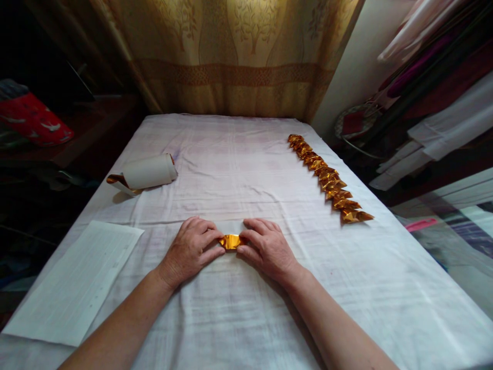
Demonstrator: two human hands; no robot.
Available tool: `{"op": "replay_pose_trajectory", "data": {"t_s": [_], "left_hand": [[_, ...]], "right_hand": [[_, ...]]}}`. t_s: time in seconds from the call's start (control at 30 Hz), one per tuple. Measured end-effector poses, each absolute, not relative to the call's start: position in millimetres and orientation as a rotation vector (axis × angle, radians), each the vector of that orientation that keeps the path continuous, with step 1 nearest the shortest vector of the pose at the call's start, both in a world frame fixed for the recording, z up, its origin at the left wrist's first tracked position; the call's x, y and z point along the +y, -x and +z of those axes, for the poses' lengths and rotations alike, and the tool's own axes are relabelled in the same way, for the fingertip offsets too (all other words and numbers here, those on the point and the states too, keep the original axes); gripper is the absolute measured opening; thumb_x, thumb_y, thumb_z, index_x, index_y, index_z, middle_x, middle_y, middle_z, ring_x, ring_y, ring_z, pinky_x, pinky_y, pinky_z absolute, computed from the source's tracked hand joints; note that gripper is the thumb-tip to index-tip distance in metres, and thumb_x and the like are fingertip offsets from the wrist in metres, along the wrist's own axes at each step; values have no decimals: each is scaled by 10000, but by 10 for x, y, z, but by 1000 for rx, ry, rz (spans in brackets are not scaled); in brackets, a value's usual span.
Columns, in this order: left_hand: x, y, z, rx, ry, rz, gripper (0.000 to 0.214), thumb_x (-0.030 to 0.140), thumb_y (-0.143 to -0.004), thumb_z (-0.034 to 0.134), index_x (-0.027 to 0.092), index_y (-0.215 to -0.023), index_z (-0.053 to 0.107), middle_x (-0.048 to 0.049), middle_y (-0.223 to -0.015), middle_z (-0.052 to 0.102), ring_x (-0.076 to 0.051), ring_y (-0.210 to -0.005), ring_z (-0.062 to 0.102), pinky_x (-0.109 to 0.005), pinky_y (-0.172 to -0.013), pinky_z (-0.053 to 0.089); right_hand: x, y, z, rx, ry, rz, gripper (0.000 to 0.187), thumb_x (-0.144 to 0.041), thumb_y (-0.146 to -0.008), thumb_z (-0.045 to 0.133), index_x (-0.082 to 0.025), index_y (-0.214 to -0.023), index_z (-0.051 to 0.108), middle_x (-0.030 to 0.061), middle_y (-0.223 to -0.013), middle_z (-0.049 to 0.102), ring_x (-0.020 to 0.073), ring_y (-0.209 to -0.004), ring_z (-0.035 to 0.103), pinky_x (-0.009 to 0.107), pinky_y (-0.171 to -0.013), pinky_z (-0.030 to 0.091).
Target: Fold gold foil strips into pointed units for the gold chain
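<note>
A small folded piece of gold foil paper [231,241] lies on the white cloth near the front middle of the table. My left hand [192,249] pinches its left end, fingers curled and pressed together. My right hand [265,246] pinches its right end the same way. Both hands rest on the cloth, with the gold piece stretched between their fingertips.
A row of several folded gold pieces [327,177] runs along the right side of the cloth-covered table [239,164]. A white roll with a gold strip end [148,172] lies at the left. A white paper sheet [77,282] lies front left. A curtain hangs behind.
</note>
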State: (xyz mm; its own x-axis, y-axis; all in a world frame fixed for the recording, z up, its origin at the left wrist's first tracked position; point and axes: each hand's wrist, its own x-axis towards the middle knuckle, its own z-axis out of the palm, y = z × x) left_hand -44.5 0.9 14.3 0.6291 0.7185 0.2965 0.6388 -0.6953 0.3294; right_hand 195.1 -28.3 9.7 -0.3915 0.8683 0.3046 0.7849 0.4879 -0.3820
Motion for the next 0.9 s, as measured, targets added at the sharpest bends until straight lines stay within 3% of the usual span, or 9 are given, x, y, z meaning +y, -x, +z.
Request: {"op": "replay_pose_trajectory", "data": {"t_s": [0.3, 0.43, 0.53, 0.73, 0.9], "left_hand": [[-34, 375, 131, 1064, -2697, 691, 187, 300, -990, 520, 223, -1039, 684, -31, -958, 680, -194, -933, 563, -373, -916, 391], [-31, 368, 116, 1080, -2642, 686, 185, 291, -993, 511, 204, -988, 674, -30, -946, 679, -195, -925, 565, -371, -895, 390], [-39, 351, 110, 1115, -2613, 689, 202, 300, -992, 507, 208, -949, 681, -27, -914, 677, -194, -898, 566, -364, -861, 397], [-46, 298, 110, 1222, -2552, 645, 242, 325, -980, 513, 213, -851, 684, -16, -793, 677, -189, -814, 568, -354, -792, 403], [-59, 259, 126, 1403, -2451, 608, 156, 319, -962, 530, 218, -981, 647, -15, -825, 676, -203, -820, 598, -380, -817, 417]], "right_hand": [[-268, -1956, 116, -2272, 1288, 234, 230, -387, -962, 588, -224, -904, 739, 56, -912, 681, 200, -830, 588, 348, -791, 449], [-255, -1975, 95, -2267, 1282, 308, 195, -403, -914, 660, -222, -929, 731, 55, -929, 679, 201, -846, 591, 341, -788, 439], [-246, -1971, 78, -2227, 1316, 357, 115, -289, -930, 632, -228, -914, 728, 41, -911, 669, 186, -849, 592, 332, -803, 427], [-232, -1908, 82, -2181, 1451, 372, 190, -253, -945, 583, -206, -809, 706, 33, -829, 652, 177, -790, 579, 323, -760, 397], [-224, -1851, 76, -2145, 1596, 308, 133, -259, -932, 586, -206, -848, 675, 32, -794, 675, 198, -789, 601, 328, -735, 373]]}}
